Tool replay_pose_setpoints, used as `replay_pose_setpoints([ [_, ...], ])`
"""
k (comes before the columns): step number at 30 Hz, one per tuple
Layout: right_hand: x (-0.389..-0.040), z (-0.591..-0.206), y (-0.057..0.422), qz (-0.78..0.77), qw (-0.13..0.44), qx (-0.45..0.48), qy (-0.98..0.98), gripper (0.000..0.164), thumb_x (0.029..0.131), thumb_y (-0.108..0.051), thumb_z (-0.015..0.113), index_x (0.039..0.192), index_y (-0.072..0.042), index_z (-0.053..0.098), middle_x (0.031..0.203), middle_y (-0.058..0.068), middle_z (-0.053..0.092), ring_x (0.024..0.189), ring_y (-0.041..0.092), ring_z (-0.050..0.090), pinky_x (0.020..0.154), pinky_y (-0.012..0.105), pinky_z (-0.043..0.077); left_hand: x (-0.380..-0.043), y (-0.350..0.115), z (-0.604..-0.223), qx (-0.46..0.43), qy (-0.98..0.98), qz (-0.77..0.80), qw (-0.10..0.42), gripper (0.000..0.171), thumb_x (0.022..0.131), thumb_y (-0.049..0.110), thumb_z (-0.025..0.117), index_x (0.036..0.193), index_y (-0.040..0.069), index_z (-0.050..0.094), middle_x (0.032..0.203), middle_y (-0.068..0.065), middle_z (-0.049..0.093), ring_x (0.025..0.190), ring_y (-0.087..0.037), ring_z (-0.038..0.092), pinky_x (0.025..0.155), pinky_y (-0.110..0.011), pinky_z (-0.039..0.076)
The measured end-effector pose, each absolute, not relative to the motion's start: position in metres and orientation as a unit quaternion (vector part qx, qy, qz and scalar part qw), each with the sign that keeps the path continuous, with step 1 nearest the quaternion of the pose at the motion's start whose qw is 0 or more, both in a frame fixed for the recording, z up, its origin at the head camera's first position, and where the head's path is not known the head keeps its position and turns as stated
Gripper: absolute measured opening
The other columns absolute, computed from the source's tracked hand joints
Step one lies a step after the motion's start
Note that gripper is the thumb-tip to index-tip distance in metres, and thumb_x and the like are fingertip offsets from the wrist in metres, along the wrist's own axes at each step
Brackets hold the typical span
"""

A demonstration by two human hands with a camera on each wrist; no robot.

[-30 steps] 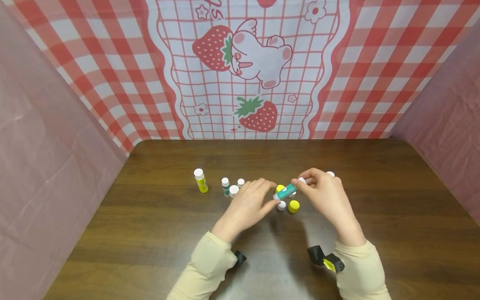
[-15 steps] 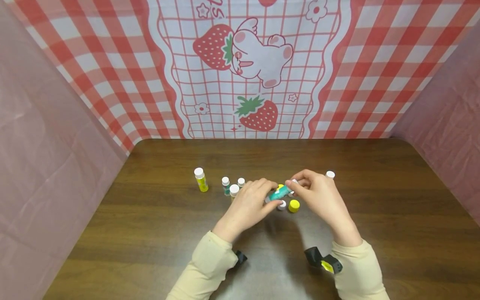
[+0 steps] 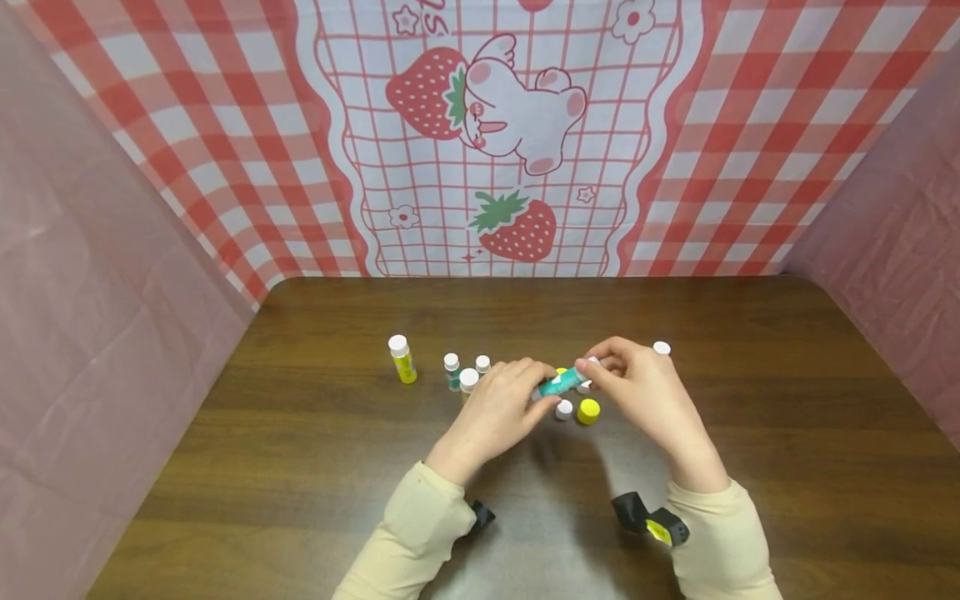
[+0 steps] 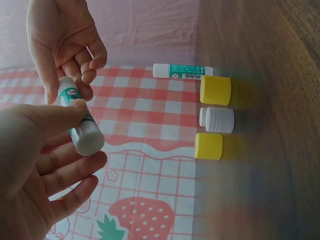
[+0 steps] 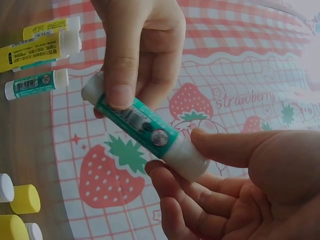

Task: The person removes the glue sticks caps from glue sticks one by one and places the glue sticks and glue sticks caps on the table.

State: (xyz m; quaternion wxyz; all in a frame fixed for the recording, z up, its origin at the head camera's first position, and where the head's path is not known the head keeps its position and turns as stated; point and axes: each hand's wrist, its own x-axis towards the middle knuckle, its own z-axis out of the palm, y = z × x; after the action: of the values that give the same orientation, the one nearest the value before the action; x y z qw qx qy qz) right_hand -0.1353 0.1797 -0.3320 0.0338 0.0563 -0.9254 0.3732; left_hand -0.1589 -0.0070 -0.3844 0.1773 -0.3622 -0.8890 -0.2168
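In the head view, a green glue stick (image 3: 561, 383) with white ends is held aslant above the table, between both hands. My left hand (image 3: 498, 404) pinches its green body near the white base, thumb against the label (image 5: 132, 120) in the right wrist view. My right hand (image 3: 648, 400) pinches the white cap (image 5: 187, 159) at the other end between thumb and fingers. The cap is on the stick. Below the hands stand loose caps: a yellow cap (image 3: 588, 412), a white cap (image 3: 564, 410) and others partly hidden.
To the left stand a yellow glue stick (image 3: 402, 364) and a small green one (image 3: 452, 373), with more sticks partly behind my left hand. Another green glue stick (image 4: 185, 71) stands upright on the right. A checked cloth (image 3: 750, 150) hangs behind the table (image 3: 300, 467).
My right hand has moved left with the glue stick, bringing its base deeper between my left thumb and fingers. The left hand has barely moved. The standing sticks and caps are unmoved.
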Motion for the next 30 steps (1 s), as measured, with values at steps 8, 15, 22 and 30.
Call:
replay_pose_setpoints([
  [8, -0.135, -0.329, 0.189, 0.354, 0.076, 0.031, -0.932, 0.034, 0.086, -0.04, 0.059, 0.098, -0.009, 0.061, 0.079, 0.006, 0.068, 0.066, 0.015, 0.057, 0.055, 0.027, 0.041, -0.163, -0.013, -0.386, -0.35, -0.891, -0.224, 0.181, 0.022, 0.082, 0.025, 0.067, 0.099, 0.012, 0.061, 0.086, 0.003, 0.063, 0.075, -0.01, 0.057, 0.068, -0.025, 0.046],
  [15, -0.136, -0.328, 0.189, 0.353, 0.065, 0.031, -0.933, 0.033, 0.086, -0.04, 0.058, 0.098, -0.009, 0.061, 0.08, 0.005, 0.067, 0.069, 0.016, 0.058, 0.057, 0.028, 0.042, -0.163, -0.013, -0.386, -0.341, -0.892, -0.24, 0.176, 0.021, 0.082, 0.024, 0.066, 0.099, 0.013, 0.061, 0.085, 0.004, 0.061, 0.069, -0.008, 0.054, 0.062, -0.024, 0.045],
  [22, -0.136, -0.329, 0.192, 0.349, 0.063, 0.029, -0.935, 0.034, 0.086, -0.04, 0.058, 0.099, -0.008, 0.061, 0.08, 0.004, 0.066, 0.069, 0.015, 0.057, 0.057, 0.028, 0.042, -0.162, -0.008, -0.39, -0.338, -0.895, -0.244, 0.16, 0.019, 0.083, 0.025, 0.064, 0.098, 0.013, 0.059, 0.082, 0.005, 0.062, 0.063, -0.007, 0.051, 0.063, -0.026, 0.045],
  [30, -0.138, -0.331, 0.195, 0.343, 0.056, 0.021, -0.938, 0.038, 0.086, -0.042, 0.058, 0.099, -0.007, 0.061, 0.081, 0.006, 0.066, 0.07, 0.016, 0.056, 0.058, 0.028, 0.041, -0.163, -0.008, -0.394, -0.325, -0.901, -0.243, 0.152, 0.017, 0.081, 0.02, 0.064, 0.095, 0.013, 0.059, 0.075, 0.007, 0.059, 0.056, -0.006, 0.046, 0.058, -0.023, 0.042],
])
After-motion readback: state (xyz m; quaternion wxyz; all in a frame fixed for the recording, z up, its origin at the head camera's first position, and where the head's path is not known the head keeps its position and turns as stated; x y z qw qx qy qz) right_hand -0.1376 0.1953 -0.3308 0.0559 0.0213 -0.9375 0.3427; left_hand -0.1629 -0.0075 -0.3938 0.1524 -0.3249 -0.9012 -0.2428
